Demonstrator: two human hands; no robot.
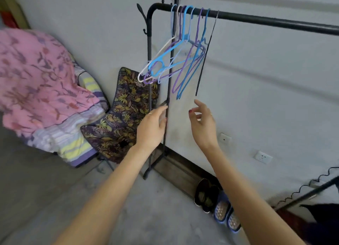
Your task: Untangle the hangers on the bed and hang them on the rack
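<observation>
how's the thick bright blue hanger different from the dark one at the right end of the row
The bright blue hanger has a broad flat plastic body with an oval cut-out; the dark hanger is thin and wiry. The blue one swings out to the left, showing its shape; the dark one hangs almost edge-on, reading as a single line. The blue one sits among other hangers, the dark one last in the row. Both hook over the rack's bar, and neither hand touches them.

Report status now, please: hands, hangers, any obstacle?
Left hand open, right hand open, both empty. Hangers on rack. Nothing in the way.
</observation>
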